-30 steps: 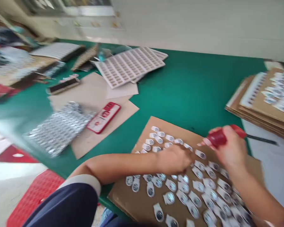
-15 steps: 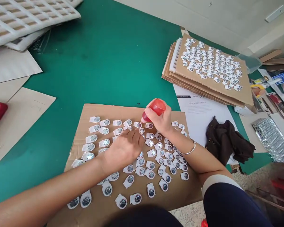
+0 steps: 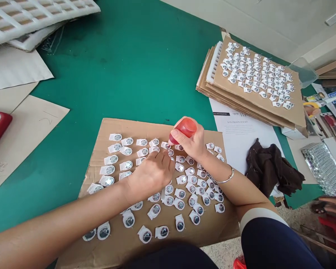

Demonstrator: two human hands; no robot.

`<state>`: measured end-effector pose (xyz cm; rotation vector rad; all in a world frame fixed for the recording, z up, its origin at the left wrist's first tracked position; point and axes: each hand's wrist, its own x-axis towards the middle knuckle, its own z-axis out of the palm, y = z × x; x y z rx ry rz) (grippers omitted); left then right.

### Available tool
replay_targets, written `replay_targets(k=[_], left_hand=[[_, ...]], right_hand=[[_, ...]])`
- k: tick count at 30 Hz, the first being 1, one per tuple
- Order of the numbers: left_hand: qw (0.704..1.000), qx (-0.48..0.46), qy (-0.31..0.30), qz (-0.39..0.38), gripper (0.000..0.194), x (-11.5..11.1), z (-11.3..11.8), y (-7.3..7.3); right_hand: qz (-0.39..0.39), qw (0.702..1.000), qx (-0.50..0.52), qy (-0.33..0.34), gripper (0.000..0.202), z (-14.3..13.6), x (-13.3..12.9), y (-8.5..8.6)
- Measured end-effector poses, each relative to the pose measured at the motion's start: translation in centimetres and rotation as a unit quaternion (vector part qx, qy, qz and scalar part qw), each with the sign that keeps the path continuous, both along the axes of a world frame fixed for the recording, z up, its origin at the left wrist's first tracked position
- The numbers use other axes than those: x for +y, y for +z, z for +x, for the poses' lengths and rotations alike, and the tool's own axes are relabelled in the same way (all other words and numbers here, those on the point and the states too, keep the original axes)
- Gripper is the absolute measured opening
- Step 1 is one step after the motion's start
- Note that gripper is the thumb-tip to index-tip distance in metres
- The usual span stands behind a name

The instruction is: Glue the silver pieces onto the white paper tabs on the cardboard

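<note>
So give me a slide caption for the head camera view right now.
Right hand holding a red squeeze bottle over cardboard dotted with small white-tabbed pieces, left hand close beside.

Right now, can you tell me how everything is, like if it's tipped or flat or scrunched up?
Red bottle: tilted, narrow end down
Right hand: closed around the bottle
Left hand: fingers curled down, tips hidden
Cardboard sheet: flat
Round pieces: spread out on the sheet
Dark cloth: scrunched up
Printed paper: flat, partly covered
Bracelet: worn
</note>
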<state>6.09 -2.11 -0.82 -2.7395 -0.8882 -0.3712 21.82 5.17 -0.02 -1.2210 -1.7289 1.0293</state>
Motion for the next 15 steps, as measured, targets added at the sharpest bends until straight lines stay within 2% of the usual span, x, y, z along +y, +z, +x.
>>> replay_targets(k=[15], left_hand=[[1.000,0.002,0.000,0.014,0.022,0.03,0.07,-0.16]], right_hand=[[0.011,1.000,-0.006,0.010,0.025,0.03,0.00,0.19]])
